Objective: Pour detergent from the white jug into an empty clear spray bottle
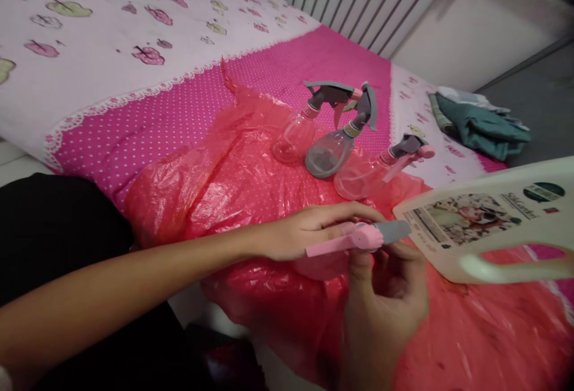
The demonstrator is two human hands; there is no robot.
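Note:
A spray bottle with a pink nozzle and grey sprayer head (368,237) is between my two hands, seen from above. My left hand (300,232) reaches in from the left and wraps round the bottle from its far side. From below, my right hand (388,295) grips just under the sprayer head, thumb and fingers bent round the neck. The bottle's clear pinkish body is mostly hidden under the hands. Just beyond stand three more spray bottles: a pink one (291,140), a grey one (329,153) and another pink one (359,177).
A large cream jug (475,211) with a printed label lies close to my right hand. Red plastic sheeting (215,194) spreads under the bottles on a pink patterned bedsheet (107,134). Folded clothes (479,122) lie at the right, and a slatted panel (341,2) stands behind.

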